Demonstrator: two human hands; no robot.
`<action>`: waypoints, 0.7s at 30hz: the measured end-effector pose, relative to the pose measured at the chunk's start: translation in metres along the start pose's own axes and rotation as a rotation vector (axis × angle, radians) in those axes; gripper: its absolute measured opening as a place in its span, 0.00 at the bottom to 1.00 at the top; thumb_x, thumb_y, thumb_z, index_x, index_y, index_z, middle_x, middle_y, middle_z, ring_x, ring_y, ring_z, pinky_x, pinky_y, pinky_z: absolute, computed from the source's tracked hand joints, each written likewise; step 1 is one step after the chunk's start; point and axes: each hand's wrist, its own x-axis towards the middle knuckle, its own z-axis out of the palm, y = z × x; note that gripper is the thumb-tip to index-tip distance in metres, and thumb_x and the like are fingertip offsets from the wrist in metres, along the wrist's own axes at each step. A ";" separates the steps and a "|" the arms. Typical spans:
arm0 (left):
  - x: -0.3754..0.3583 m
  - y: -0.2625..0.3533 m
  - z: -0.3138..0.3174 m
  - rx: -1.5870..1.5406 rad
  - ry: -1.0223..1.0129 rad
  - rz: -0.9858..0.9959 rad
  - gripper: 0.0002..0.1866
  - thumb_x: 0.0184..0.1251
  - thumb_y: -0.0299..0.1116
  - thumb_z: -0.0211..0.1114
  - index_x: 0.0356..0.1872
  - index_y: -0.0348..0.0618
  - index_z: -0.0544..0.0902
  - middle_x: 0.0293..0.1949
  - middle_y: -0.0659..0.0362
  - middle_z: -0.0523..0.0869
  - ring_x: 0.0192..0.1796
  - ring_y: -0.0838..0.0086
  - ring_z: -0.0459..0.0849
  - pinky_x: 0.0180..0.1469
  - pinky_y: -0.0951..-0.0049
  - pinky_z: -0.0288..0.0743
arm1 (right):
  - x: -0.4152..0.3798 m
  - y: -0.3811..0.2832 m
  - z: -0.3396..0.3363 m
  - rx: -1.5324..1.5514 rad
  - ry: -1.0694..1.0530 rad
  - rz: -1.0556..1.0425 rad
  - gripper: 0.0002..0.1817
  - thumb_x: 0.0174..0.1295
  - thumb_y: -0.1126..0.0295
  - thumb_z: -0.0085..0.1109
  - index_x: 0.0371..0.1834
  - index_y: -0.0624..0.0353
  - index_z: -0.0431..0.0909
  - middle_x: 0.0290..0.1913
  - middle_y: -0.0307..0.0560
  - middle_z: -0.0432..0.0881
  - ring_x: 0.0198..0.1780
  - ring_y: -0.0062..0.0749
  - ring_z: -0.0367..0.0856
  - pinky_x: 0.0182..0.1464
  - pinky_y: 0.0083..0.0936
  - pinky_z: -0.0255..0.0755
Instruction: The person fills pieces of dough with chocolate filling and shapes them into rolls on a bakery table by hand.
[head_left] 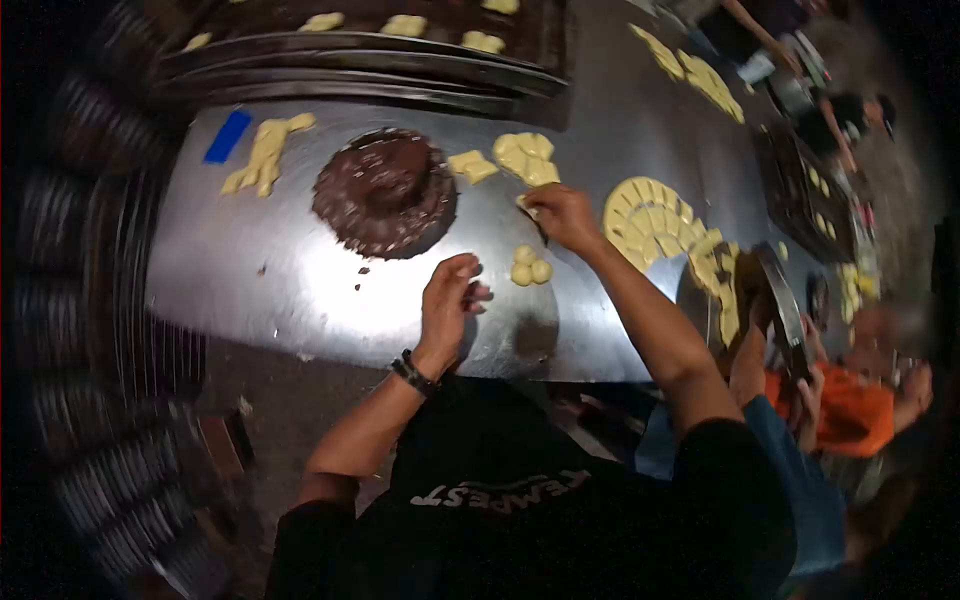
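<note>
My right hand [565, 217] is closed in a pinch on a small piece of dough [526, 206], just in front of a pile of flat yellow dough pieces [525, 155]. Over the steel table my left hand [447, 305] is held with loosely curled fingers apart and nothing visible in them. A big mound of chocolate filling [385, 190] lies beyond it, slightly left. Between my hands sits a small cluster of round dough balls [530, 267]. One flat dough piece [472, 166] lies between the filling and the pile.
Stacked dark trays [360, 62] holding shaped dough stand at the back. A blue scraper [228, 137] and a dough strip [265, 155] lie far left. Cut dough [650, 220] fans out at right, where another person holds a metal tray [782, 305]. Racks line the left side.
</note>
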 end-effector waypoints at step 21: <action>-0.072 0.014 -0.022 0.684 0.251 0.957 0.17 0.71 0.36 0.50 0.49 0.32 0.76 0.46 0.48 0.77 0.48 0.62 0.77 0.47 0.68 0.72 | -0.070 -0.187 0.013 1.411 -0.904 0.765 0.33 0.63 0.71 0.57 0.71 0.57 0.55 0.42 0.47 0.79 0.39 0.31 0.84 0.35 0.16 0.79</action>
